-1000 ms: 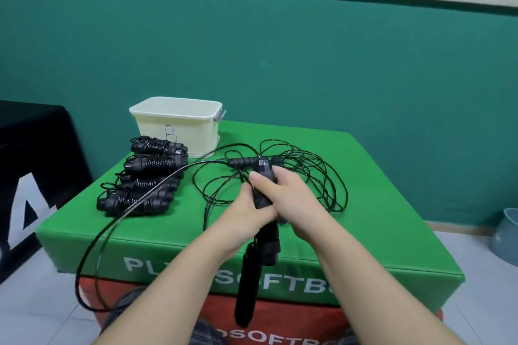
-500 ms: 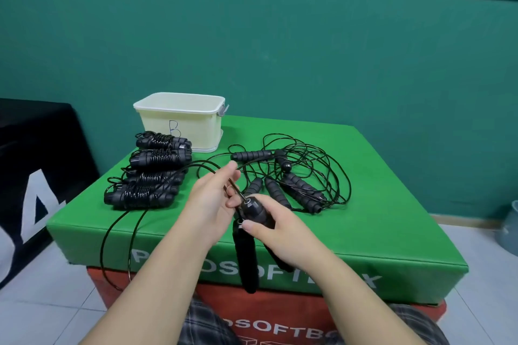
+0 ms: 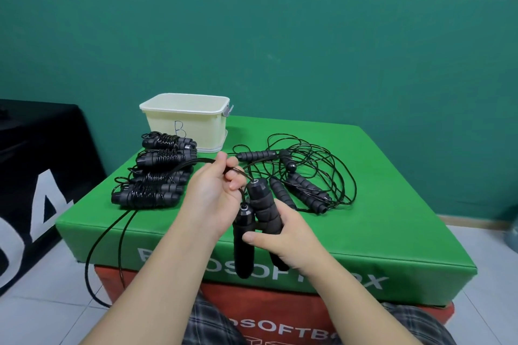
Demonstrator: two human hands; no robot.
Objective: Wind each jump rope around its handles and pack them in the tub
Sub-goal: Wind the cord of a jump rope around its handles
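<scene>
1. The right hand curls its thumb and fingers round two black handles held side by side, their foam grips ribbed and their hard, round caps pointing up and away.
2. The left hand pinches the thin, glossy black cord just beside those caps; from there the cord runs left across the green pad and droops in a long loop over its front edge.
3. Four wound ropes lie in a row on the left of the green pad, each a tight bundle of cord coiled round paired handles.
4. The tub, cream plastic, rectangular with rounded corners and a handwritten "B" on its wall, stands at the pad's far left, just behind the bundles.
5. Loose ropes sprawl in tangled wiry loops right of centre, their ridged foam handles lying among them.
6. The pad is smooth vinyl with white lettering, stacked on a red block.
</scene>
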